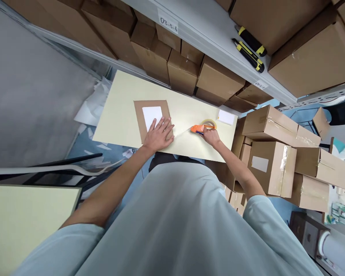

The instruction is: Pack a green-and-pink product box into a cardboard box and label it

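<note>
Resting palm down with the left hand (158, 135), fingers spread apart, on the near right part of the cardboard (139, 113). Reaching with those fingers over the near right corner of the label (151, 114), white and flat on the cardboard. Gripping with the right hand (211, 135), fingers curled together around the near right end of the dispenser (196, 128), orange with a bit of blue. Pointing left with the dispenser's nose, toward the cardboard. Drawn from the nose to beside the left hand, as a thin clear strip (183, 133) of tape; cannot tell exactly where stuck down. Seen just beyond the right fingers, as a pale yellow roll (213, 121).

Placed, as to the cardboard, left of the middle of the table (119, 97); cannot tell whether touching the table with the dispenser. Set at the far right of the table, apart from the roll, as a small white pack (226, 117). Lined up past the far edge, as brown boxes (182, 69) under the shelf (201, 28). Laid side by side on the shelf, far right, as two black-and-yellow knives (249, 57). Stacked right of the table, as taped cartons (271, 166). Scattered left of the table, as white paper (96, 101).
</note>
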{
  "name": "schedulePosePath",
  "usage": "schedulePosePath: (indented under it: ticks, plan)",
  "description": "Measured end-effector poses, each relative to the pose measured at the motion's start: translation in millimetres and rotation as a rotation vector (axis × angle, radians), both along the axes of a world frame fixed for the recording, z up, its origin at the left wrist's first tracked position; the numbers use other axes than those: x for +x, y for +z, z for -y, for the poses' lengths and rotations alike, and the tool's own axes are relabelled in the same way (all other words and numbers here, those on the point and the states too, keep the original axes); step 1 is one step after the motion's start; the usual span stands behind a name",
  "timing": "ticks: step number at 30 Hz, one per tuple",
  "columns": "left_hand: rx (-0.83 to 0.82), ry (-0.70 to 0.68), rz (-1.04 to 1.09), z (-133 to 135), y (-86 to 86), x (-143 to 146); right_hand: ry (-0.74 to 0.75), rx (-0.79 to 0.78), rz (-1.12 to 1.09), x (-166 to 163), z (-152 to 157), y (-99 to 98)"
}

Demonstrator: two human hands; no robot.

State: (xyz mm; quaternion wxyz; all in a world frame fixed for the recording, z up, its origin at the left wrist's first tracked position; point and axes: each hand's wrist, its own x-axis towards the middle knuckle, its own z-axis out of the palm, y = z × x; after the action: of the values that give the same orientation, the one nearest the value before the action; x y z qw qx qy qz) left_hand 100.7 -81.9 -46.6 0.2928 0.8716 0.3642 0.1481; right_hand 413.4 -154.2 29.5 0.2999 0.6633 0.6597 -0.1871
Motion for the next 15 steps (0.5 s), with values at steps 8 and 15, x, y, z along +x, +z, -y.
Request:
schedulePosePath:
  ticks: [8,15]
  plan:
    - [0.026,-0.134,-0.024,12,12.5,-34,0.072,0.024,-0.185,-83,-23,-26.2]
    - [0.011,0.329,0.049,-28,6.7,56,0.022,0.018,-0.199,-107,-13,-33.4]
